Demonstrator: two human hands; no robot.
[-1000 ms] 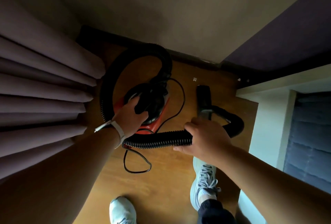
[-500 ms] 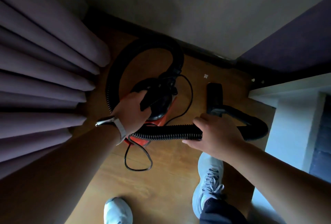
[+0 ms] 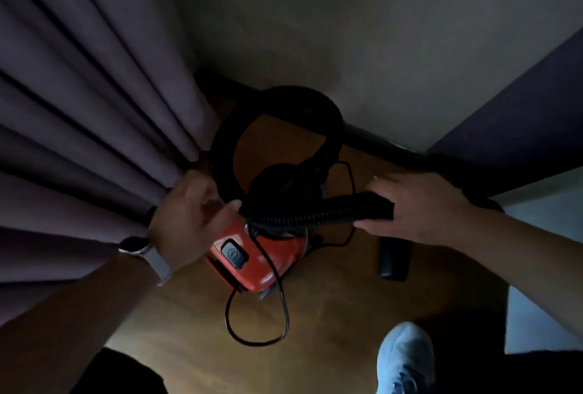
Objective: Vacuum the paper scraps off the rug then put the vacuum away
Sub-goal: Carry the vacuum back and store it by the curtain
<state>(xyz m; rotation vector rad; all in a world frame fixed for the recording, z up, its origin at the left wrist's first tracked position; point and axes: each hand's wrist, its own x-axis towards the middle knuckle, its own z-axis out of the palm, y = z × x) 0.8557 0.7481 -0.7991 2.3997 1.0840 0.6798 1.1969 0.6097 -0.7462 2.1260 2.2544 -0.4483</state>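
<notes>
Vacuum (image 3: 271, 255), a red canister, on wooden floor (image 3: 331, 314) in the corner beside curtain (image 3: 79, 141), ribbed hose (image 3: 315, 214) looped above it. Grips the hose with right hand (image 3: 419, 207), fingers curled round it. Holds left hand (image 3: 186, 220) just left of the canister's top, fingers relaxed, thumb tip by the hose. Dark floor nozzle (image 3: 394, 258) below right wrist.

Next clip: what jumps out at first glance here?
The red vacuum sits mid-frame on the wooden floor, its black ribbed hose looping up behind it. The right hand holds the hose at right; the left hand is beside the purple curtain at left.
</notes>
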